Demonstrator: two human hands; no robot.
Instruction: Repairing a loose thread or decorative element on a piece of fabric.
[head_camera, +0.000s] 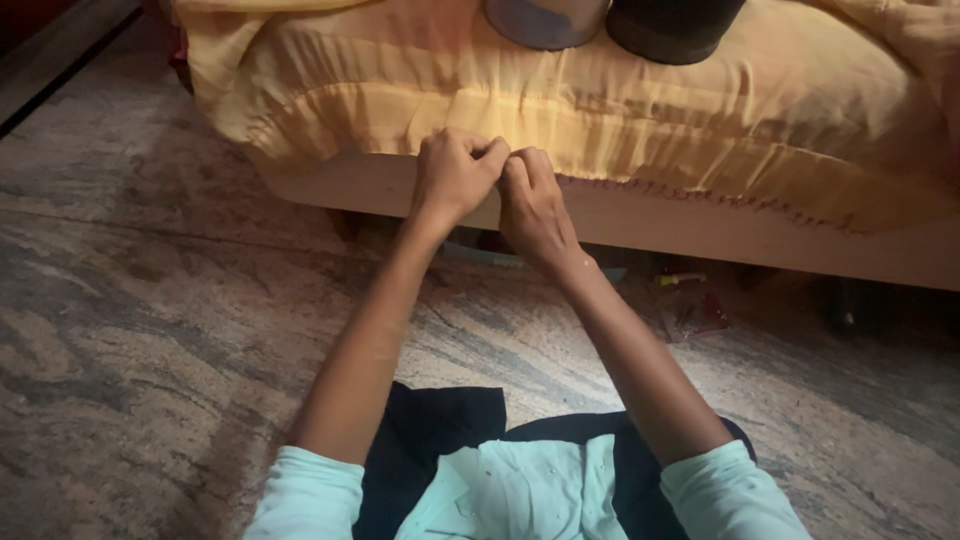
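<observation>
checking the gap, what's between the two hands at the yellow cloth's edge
Nothing shows between them: in the head view the left hand and right hand meet knuckle to knuckle, both pinching the lower edge of the yellow cloth.

Dim, warm light from above-right, deep shadow under bed frame (700, 235), soft focus, dark corners, no glare.

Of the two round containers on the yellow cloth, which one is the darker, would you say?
The right container, nearly black; the left container is pale grey-blue.
</observation>
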